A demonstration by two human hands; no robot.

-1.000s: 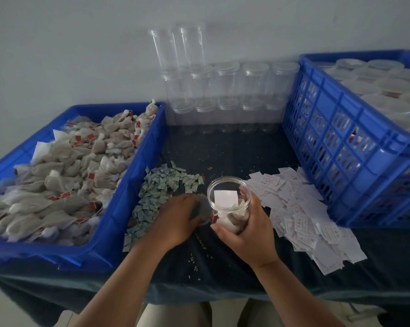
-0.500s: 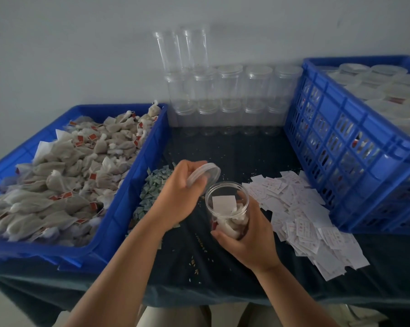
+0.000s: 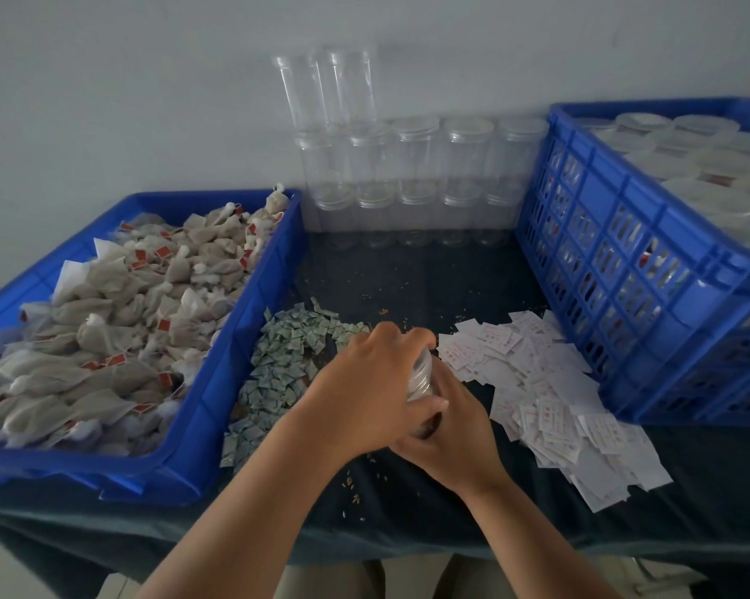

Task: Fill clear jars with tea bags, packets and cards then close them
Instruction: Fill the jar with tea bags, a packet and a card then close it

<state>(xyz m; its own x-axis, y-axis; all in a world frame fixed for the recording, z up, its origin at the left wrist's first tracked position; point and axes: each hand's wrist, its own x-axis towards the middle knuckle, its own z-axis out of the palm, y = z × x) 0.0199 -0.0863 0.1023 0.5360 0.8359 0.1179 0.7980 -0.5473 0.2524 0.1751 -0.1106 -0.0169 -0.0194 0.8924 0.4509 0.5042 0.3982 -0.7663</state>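
My left hand [image 3: 373,382] curls over the round clear plastic lid [image 3: 421,376] atop the small clear plastic jar [image 3: 423,429], which my right hand [image 3: 455,430] wraps from below, just left of the heap of white paper cards [image 3: 550,391]

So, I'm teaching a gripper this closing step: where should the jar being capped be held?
Grip the jar around its round wall below the lid, from the right, as the right hand wraps it. That leaves the lid free for the left hand, curled over it from above. Little of the jar shows.
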